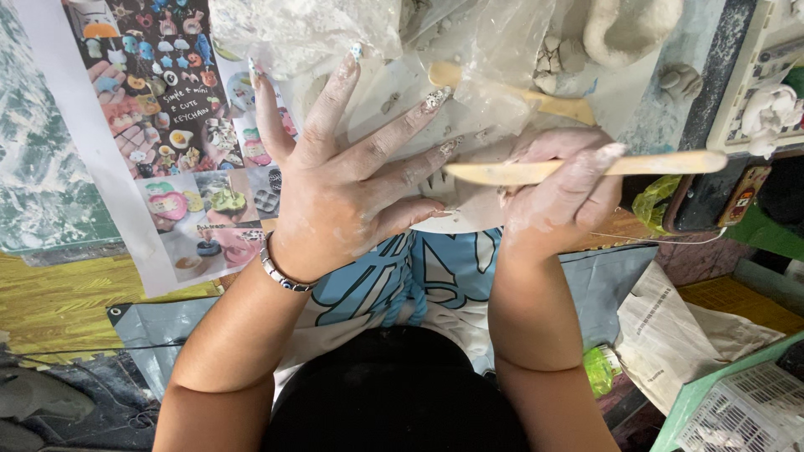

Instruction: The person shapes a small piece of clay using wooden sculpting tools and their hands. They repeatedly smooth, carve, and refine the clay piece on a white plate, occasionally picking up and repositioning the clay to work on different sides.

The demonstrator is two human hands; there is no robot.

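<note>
My left hand (352, 180) is spread flat with fingers apart, resting on a pale slab of clay (469, 209) on the work surface; it wears a silver bracelet and long decorated nails. My right hand (557, 197), dusted with clay, grips a long wooden modelling tool (662, 163) held level. The tool's flat tip points left and lies just by my left fingertips over the clay. A second wooden tool (536, 99) lies under a clear plastic sheet farther back.
A printed sheet of small craft pictures (180, 125) lies at the left. Clear plastic bags (318, 29) and grey clay shapes (628, 29) sit at the back. A white clay flower (770, 113) rests on a device at right. A green basket (737, 402) is lower right.
</note>
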